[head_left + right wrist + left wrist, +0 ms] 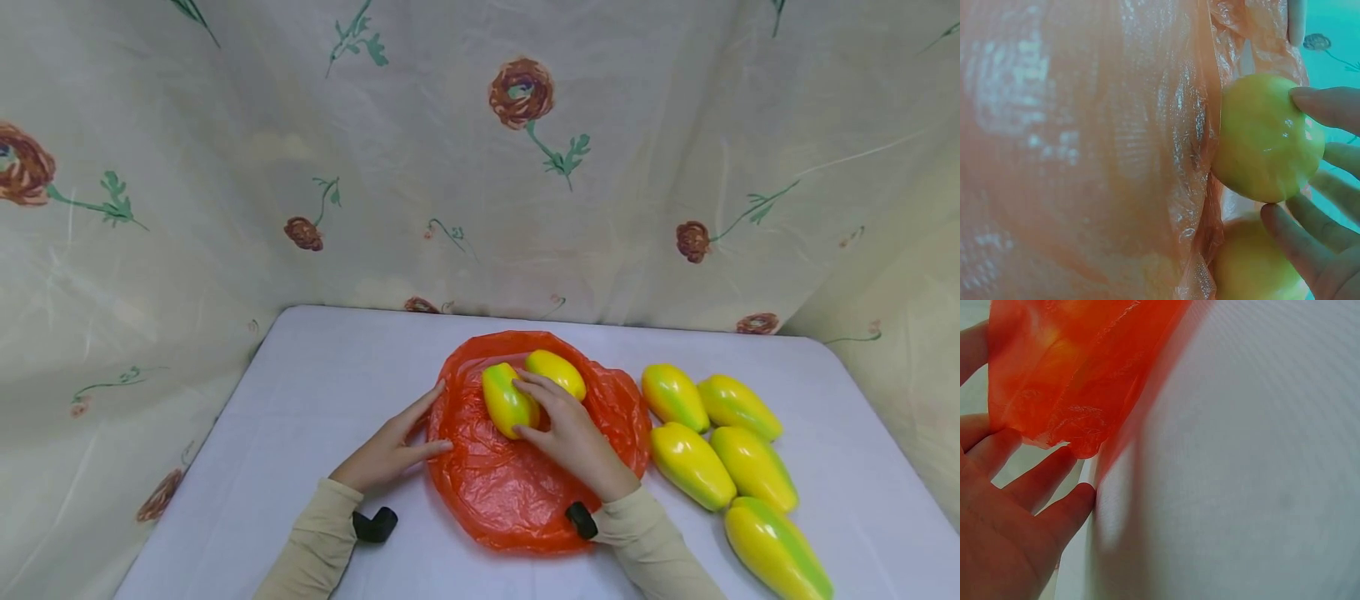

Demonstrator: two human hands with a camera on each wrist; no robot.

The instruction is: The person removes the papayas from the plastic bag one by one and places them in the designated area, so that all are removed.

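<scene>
Your right grip holds the mango, pinched between thumb and fingers. The mango is within the bag's rim, to that grip's left, its long axis running mainly away from you, far end tipped slightly left. Your left grip, fingers extended, touches the bag's left side, farther from the mango. Whether the mango rests on the bag's bottom: cannot tell.

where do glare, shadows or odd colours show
Head view: bright highlights on the glossy yellow-green oval fruits and crinkly red plastic bag; left wrist view: soft shadow on the smooth white tabletop beside the bag; right wrist view: pale glare on the bag, and the flower-print cloth backdrop tinted turquoise.
</scene>
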